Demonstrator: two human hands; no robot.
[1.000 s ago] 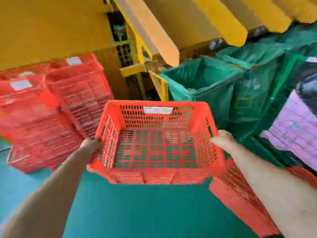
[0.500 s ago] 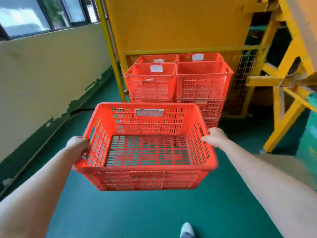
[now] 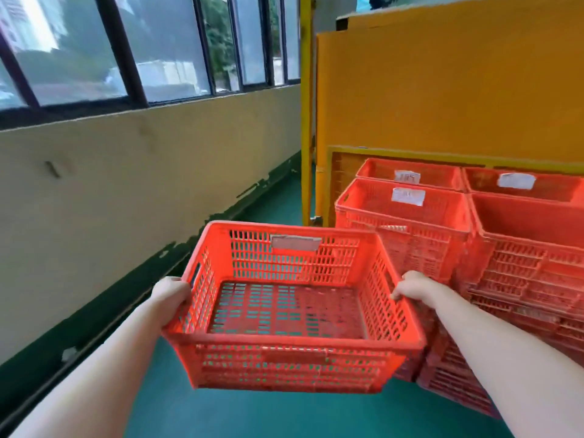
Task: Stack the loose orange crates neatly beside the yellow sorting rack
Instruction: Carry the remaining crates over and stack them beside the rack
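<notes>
I carry an empty orange slotted crate [image 3: 294, 368] in front of me, above the green floor. My left hand [image 3: 170, 294] grips its left rim by the handle slot. My right hand [image 3: 414, 287] grips the right rim. A pale label sits on the crate's far wall. To the right stand several stacks of orange crates [image 3: 512, 267], some with white labels, against the yellow sorting rack [image 3: 442, 99]. The carried crate's right side is close to the nearest stack [image 3: 407, 235].
A beige wall [image 3: 126, 191] with windows above runs along the left. A yellow post [image 3: 306, 121] stands at the rack's left corner. Green floor [image 3: 271, 210] stretches ahead between the wall and the stacks.
The view has swung left and come closer to the stacks, which now lie to my right instead of straight ahead. Both hands keep their hold on the crate.
</notes>
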